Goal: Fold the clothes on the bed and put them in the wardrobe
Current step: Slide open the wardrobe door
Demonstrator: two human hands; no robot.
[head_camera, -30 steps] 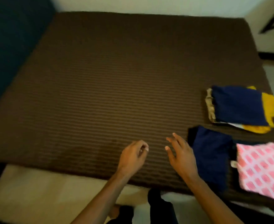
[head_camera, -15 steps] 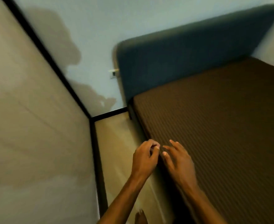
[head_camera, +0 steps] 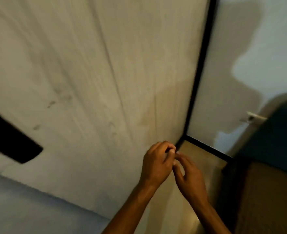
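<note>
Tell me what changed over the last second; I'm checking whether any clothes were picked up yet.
The view swung left, away from the brown ribbed bed and its folded stacks, which are now out of sight, to a pale cream panel with a black edge. Nothing was picked up. Both hands stayed empty and close together: the left hand with curled fingers, the right hand loosely open.

Both forearms are seen bare, no sleeves reaching the wrists; left hand (head_camera: 157, 163) and right hand (head_camera: 189, 179) are left ungloved.
</note>
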